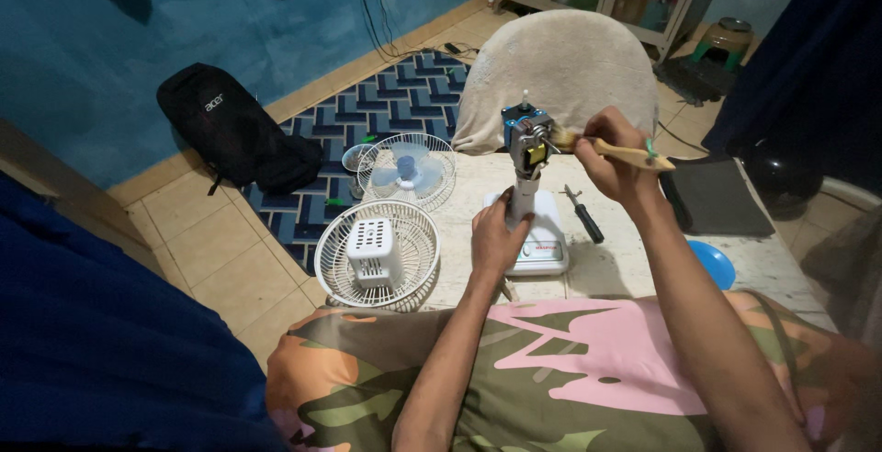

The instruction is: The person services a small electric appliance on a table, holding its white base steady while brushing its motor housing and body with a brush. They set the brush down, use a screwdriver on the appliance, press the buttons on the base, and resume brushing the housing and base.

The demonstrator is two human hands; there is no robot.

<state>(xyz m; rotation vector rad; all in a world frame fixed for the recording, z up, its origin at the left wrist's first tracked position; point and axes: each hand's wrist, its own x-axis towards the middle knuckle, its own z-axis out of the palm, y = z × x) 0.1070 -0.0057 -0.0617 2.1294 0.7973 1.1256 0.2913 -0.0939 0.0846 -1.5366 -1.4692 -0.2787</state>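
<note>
The left hand (496,236) wraps its fingers around the fan stand (525,197) on the table (634,259). The right hand (614,153) pinches a paintbrush (614,148); its bristles touch the bare fan motor (529,135), partly hidden

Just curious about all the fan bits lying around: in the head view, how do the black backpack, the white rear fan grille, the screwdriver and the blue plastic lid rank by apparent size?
1. Black backpack
2. White rear fan grille
3. Blue plastic lid, partly hidden, so unsure
4. Black-handled screwdriver
</note>
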